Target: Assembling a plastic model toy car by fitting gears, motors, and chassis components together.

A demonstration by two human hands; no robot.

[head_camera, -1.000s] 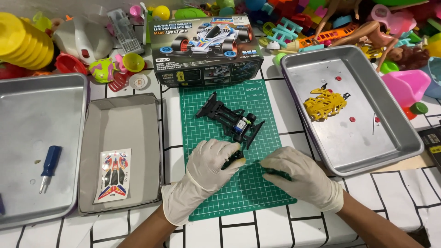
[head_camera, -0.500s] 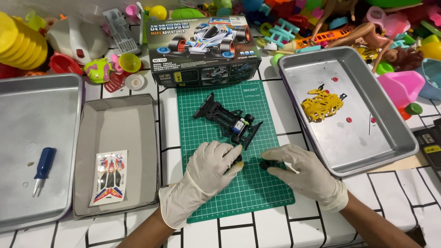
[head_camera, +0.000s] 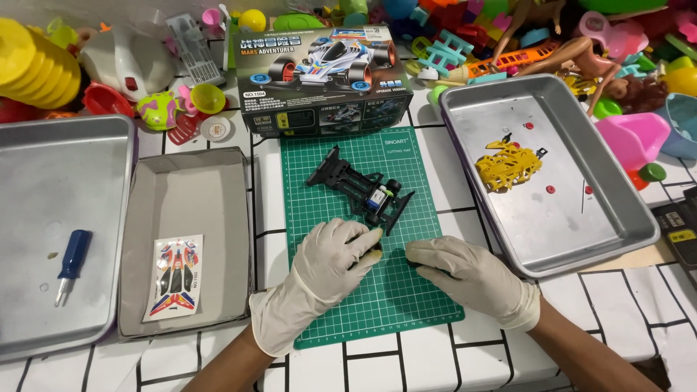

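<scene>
Both my hands wear white gloves and rest on the near half of a green cutting mat (head_camera: 312, 210). My left hand (head_camera: 323, 272) has its fingers curled around a small dark part (head_camera: 375, 252) at its fingertips. My right hand (head_camera: 468, 274) lies palm down on the mat just to the right, fingertips almost meeting the left hand, with nothing visible in it. A black toy car chassis (head_camera: 359, 185) with a small motor lies on the mat just beyond my hands, untouched.
The toy car's box (head_camera: 323, 80) stands behind the mat. At the right, a metal tray (head_camera: 523, 225) holds a yellow parts frame (head_camera: 508, 165) and small red pieces. A grey cardboard lid (head_camera: 181, 196) with a sticker sheet (head_camera: 173, 276) and a metal tray (head_camera: 65, 174) with a blue screwdriver (head_camera: 72, 261) are on the left. Toys crowd the back.
My right hand held a small black piece at its fingertips before; that piece is out of sight and the hand lies flatter. My left hand stays curled by the chassis.
</scene>
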